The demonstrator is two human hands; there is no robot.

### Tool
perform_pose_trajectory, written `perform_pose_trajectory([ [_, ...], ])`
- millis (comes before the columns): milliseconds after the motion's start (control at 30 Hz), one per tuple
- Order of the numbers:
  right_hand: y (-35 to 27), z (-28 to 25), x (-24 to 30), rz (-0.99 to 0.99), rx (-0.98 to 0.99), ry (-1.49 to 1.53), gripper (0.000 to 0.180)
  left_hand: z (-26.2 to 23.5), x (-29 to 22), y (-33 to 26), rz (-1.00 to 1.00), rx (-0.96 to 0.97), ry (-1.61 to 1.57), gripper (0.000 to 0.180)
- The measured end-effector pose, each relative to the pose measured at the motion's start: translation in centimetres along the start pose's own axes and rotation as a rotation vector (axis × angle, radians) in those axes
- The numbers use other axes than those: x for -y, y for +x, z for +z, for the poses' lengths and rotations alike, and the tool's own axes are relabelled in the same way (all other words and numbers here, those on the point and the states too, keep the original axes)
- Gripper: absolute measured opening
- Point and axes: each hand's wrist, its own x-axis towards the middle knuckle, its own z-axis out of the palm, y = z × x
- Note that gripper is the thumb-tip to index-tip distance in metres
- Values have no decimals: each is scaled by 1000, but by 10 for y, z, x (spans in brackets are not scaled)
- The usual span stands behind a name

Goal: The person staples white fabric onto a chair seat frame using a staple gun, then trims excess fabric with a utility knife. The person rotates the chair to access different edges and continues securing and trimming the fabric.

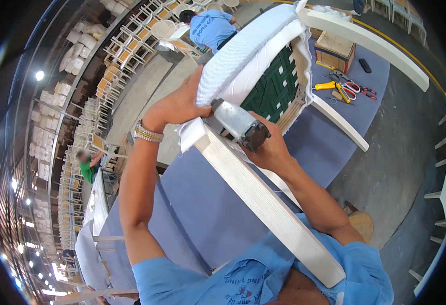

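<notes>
An upholstered chair [248, 51] lies tipped over on a blue-grey covered table, its pale wooden legs [271, 206] sticking out, one toward my chest. Dark green woven webbing [274, 84] shows on the seat's underside, framed by loose white fabric edges. My left hand [180, 101], with a metal watch at the wrist, grips the seat's padded corner, thumb pressed on the white cover. My right hand [271, 147] is wrapped round a grey staple gun [235, 119], its nose close to the seat's edge by my left thumb. The gun's handle is mostly hidden in my palm.
On the table [335, 137] beyond the chair lie pliers [345, 91], a yellow-handled tool [324, 86], a black object [365, 65] and a wooden box [335, 50]. A person in blue [212, 28] sits beyond the chair. Stacked chairs [121, 56] line the left.
</notes>
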Motion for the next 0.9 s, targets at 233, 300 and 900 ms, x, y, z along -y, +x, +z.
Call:
perform_pose_trajectory([
  [233,-7,-9,-14,86,-69,-57,40,-27,23,-8,-19,37,-589,95],
  [300,-8,-15,-12,180,-84,9,38,-32,50,6,-116,-183,-1066,92],
  [900,-12,10,-5,-42,-29,81,39,8,-15,22,-53,-104,73,81],
])
